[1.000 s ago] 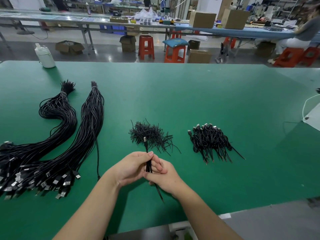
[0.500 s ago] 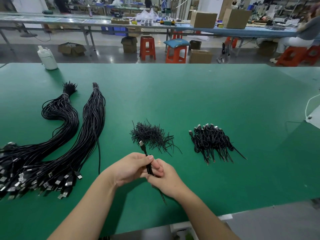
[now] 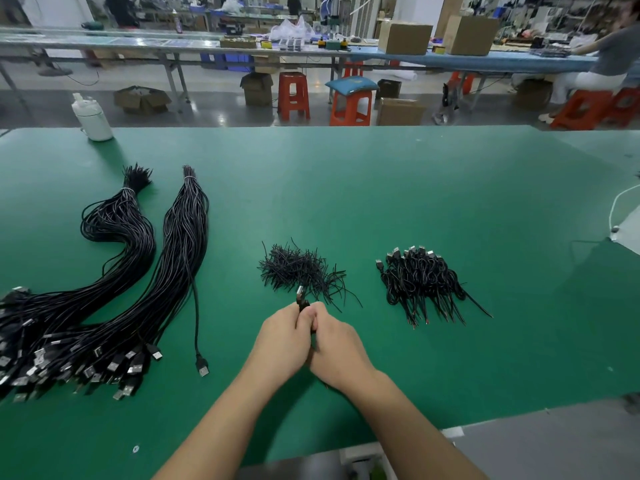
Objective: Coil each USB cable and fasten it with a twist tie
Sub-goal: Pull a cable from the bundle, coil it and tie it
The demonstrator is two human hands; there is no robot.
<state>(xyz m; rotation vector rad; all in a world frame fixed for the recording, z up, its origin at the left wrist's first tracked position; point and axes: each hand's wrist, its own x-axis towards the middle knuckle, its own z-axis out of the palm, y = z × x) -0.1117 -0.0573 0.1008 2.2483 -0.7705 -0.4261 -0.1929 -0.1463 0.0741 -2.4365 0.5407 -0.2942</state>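
Note:
My left hand [image 3: 282, 341] and my right hand [image 3: 337, 348] press together at the near middle of the green table [image 3: 381, 188]. Both grip one coiled black USB cable [image 3: 302, 299]; its metal plug sticks up above my fingers and the coil is mostly hidden between my hands. Just beyond lies a loose pile of black twist ties [image 3: 298, 268]. A heap of coiled, tied cables [image 3: 420, 282] sits to the right. Two long bundles of uncoiled cables [image 3: 114, 289] stretch along the left, and one single cable [image 3: 197, 327] lies beside them.
A white jug [image 3: 91, 117] stands at the table's far left edge. A white cord [image 3: 620, 206] and a pale object lie at the right edge. Behind the table are orange stools, cardboard boxes, a long workbench, and a seated person at the far right.
My hands have closed tighter together around the cable. The dangling tail below my right hand is no longer visible. The plug now sits lower, just above my fingers.

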